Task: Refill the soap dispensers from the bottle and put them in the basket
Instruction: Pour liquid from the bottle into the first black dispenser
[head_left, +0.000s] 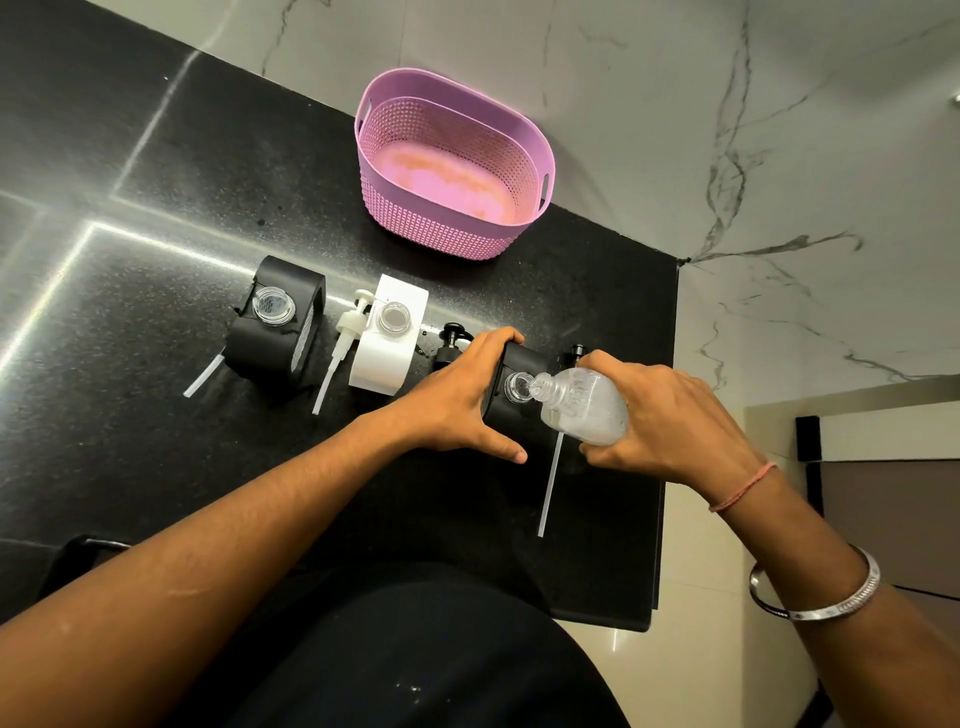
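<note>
Fingers of right hand (675, 415) grip tilted bottle (584, 402)

One head-worn wide-angle view looks steeply down and forward from above the person's chest. The dark table (156, 218) fills the left and middle, close below the lens, with both forearms reaching in from the bottom edge. The marble wall (675, 104) rises beyond, bent by the lens.

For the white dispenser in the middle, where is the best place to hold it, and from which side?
Grip the white dispenser across its flat side walls, coming from above. It stands upright with its neck open, so keep it level. The white pump lying against its left side probably crowds that wall.
</note>
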